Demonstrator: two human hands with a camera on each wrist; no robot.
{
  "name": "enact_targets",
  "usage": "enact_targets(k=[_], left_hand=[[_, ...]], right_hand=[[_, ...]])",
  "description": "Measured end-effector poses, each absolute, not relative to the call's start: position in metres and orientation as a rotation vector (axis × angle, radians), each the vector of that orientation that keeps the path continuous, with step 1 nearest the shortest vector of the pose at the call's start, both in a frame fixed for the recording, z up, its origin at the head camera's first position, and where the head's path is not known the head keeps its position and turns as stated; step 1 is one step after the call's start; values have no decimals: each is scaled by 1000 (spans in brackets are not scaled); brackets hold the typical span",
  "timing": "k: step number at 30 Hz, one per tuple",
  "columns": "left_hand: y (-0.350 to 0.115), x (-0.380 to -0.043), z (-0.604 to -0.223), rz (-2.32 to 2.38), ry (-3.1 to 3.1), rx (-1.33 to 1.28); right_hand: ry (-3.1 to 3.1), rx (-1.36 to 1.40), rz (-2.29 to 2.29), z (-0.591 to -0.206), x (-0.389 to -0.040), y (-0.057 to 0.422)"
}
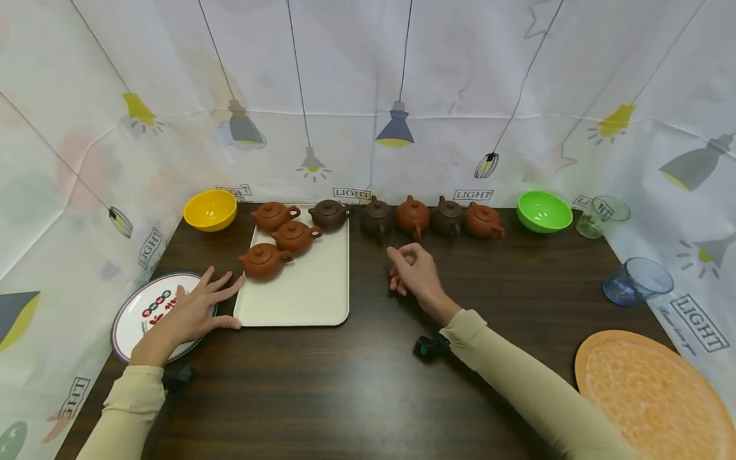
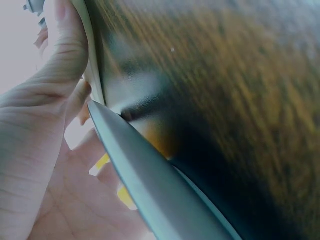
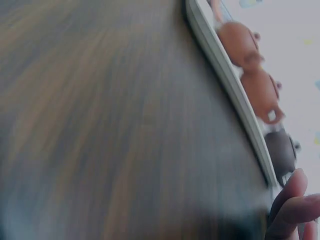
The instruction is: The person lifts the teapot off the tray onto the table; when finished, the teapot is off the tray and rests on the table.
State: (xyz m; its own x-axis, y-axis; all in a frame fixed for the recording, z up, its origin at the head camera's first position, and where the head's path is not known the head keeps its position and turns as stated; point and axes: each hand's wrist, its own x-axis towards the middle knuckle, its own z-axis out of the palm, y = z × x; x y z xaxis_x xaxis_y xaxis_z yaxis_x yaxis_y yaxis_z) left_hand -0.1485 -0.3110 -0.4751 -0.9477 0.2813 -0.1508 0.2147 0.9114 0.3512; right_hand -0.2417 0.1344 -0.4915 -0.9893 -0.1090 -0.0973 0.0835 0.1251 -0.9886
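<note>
My left hand [image 1: 195, 310] spreads its fingers over the white plate [image 1: 133, 319], thumb and fingertips at the left edge of the cream tray [image 1: 305, 291]. On that tray stand three reddish-brown teapots, such as the front one [image 1: 263, 262], and one dark brown teapot [image 1: 328, 215]. My right hand [image 1: 418, 276], fingers loosely bent and holding nothing, hovers over the table in front of a dark teapot [image 1: 376, 217]. A reddish teapot [image 1: 413, 216], another dark teapot [image 1: 447, 217] and a reddish one [image 1: 483, 220] continue that row. In the right wrist view, fingertips [image 3: 295, 202] show near the tray's edge.
Behind the plate sits a yellow bowl [image 1: 210, 211]. A green bowl [image 1: 544, 212], a clear glass [image 1: 600, 218] and a blue glass [image 1: 635, 282] stand at the right. An orange round mat [image 1: 655, 396] lies front right. Printed cloth [image 1: 345, 83] closes off the table's back and sides.
</note>
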Motion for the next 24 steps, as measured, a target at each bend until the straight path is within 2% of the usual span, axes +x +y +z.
enact_targets(k=[15,24], left_hand=[[-310,-150,-476,490,2876,378],[-311,-150,-476,496,2882,375]], right_hand=[[2146,-472,-1599,-483,-252,-1],[1884,-339,-1674,-484,-230,-42]])
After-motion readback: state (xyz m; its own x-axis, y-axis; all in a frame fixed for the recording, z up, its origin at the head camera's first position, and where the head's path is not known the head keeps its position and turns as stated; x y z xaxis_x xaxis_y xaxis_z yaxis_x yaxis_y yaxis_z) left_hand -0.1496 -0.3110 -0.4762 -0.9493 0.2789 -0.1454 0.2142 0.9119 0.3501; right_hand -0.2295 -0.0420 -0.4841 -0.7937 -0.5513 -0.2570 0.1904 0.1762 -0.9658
